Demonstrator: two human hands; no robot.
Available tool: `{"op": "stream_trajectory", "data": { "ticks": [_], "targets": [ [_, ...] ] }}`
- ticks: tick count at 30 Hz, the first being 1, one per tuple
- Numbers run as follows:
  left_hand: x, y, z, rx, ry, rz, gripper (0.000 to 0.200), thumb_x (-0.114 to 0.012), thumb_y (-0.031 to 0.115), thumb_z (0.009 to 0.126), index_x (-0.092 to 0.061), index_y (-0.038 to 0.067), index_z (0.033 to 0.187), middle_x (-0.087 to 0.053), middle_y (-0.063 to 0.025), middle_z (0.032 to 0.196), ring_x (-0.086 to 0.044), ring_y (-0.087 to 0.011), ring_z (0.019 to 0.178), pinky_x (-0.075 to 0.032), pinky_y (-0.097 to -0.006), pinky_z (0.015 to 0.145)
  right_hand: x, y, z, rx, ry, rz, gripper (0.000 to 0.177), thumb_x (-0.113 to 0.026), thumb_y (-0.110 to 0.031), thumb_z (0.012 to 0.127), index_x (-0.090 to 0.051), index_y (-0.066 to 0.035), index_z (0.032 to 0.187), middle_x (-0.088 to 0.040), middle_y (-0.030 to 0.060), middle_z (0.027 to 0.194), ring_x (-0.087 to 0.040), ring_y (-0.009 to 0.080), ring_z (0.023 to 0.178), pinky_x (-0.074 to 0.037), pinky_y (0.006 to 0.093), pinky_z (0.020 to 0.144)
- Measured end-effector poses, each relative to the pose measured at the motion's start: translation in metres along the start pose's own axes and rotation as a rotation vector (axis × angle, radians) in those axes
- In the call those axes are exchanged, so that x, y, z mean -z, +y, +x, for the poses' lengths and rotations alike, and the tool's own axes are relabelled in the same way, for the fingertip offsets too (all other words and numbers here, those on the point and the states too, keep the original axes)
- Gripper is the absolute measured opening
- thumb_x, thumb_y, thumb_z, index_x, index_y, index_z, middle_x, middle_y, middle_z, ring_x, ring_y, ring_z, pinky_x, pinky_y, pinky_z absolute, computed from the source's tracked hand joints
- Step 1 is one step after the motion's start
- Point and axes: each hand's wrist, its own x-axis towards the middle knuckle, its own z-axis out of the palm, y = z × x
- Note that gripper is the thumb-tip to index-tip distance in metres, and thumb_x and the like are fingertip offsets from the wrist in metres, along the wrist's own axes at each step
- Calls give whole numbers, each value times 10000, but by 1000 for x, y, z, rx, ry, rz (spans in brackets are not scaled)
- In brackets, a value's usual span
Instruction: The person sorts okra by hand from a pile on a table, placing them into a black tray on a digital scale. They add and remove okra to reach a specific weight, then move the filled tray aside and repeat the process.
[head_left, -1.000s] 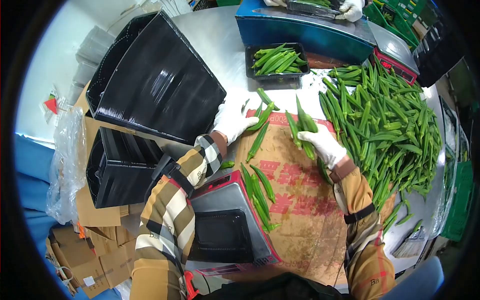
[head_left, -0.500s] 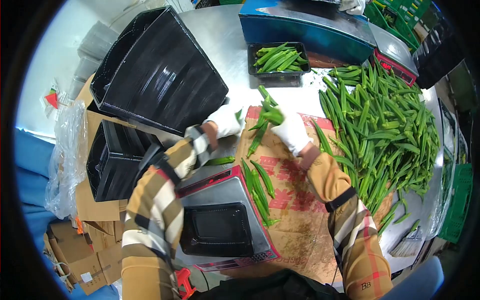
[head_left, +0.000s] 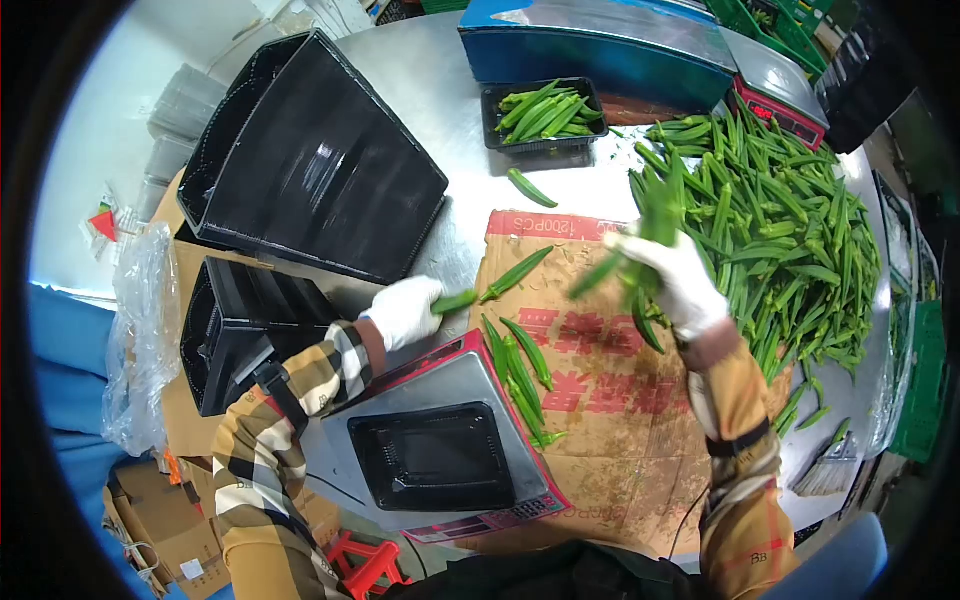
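My right hand, in a white glove, grips several okra pods, blurred by motion, beside the large okra pile. My gloved left hand is closed on one okra pod, left of the cardboard sheet. A loose okra pod lies on the cardboard near that hand. Several more okra pods rest along the right edge of the scale, which bears a bare black tray.
Another black tray full of okra stands at the back, before a blue box. Stacked black trays lean at the left. A second scale sits behind the pile, and a brush lies at the right.
My right hand has moved right towards the pile with okra in it. My left hand has drawn back down and left, holding one pod. Single pods now lie on the cardboard and metal table.
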Motion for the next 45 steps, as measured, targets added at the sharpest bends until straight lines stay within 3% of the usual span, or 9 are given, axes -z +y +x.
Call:
{"op": "stream_trajectory", "data": {
  "ticks": [7,19,20,23,27,31,37,41,45],
  "targets": [
    [25,69,63,-196,134,-327,337,-693,267,815,-565,18,1004,-627,-237,960,-619,-425,925,-491,-456,795,103,22,-146,-394,-207,-414,316,-862,-163,780,-686,-23,1001,-740,40,914,-663,103,806,-537,278,741],
    [35,93,149,-366,512,128,523,-690,73,800,-560,129,1303,-669,-152,1019,-632,-391,987,-519,-457,860,231,141,-489,-1108,110,-882,236,-841,-51,752,-768,-42,976,-724,-5,783,-659,138,704,-534,292,647],
    [35,89,160,-340,468,188,503,-687,80,799,-576,129,1287,-669,-154,1031,-631,-384,1002,-518,-453,869,236,155,-481,-1091,421,-274,206,-825,-51,759,-770,-43,957,-720,2,782,-660,139,702,-530,292,637],
    [27,77,187,-220,388,255,329,-676,116,791,-678,108,1120,-665,-160,1038,-639,-369,1009,-526,-457,865,223,140,-427,-633,273,-908,298,-723,-122,796,-732,-53,1085,-715,187,823,-739,243,767,-553,360,655],
    [19,72,182,-144,425,357,178,-701,132,762,-720,95,936,-687,-153,956,-668,-382,946,-546,-456,826,173,116,-282,-21,443,-1034,359,-772,-75,757,-670,-52,1100,-693,188,820,-715,320,761,-549,369,664],
    [21,97,126,-769,239,134,255,-719,132,700,-724,169,953,-685,-115,909,-660,-366,925,-546,-459,804,124,100,-145,586,414,-1075,473,-786,33,714,-661,-71,1158,-684,152,1100,-685,304,978,-560,322,839],
    [-21,149,39,-882,-275,465,207,-667,138,761,-700,177,961,-656,-73,866,-650,-309,873,-534,-413,765,107,118,-38,655,419,-1572,339,-757,-125,727,-617,-71,1031,-660,142,1014,-635,334,962,-518,436,811],
    [-25,155,31,-868,-208,535,179,-561,135,852,-689,149,976,-661,-118,839,-669,-345,839,-540,-460,711,96,97,-71,395,535,-1308,296,-766,-174,806,-630,-23,1022,-690,107,867,-658,313,793,-520,422,714],
    [-11,159,44,-661,-228,302,218,-687,170,779,-656,124,990,-705,-149,901,-684,-372,907,-542,-473,768,99,58,-132,-76,126,128,333,-705,-37,870,-631,32,1187,-716,159,1117,-704,215,946,-573,310,826]
  ]
}}
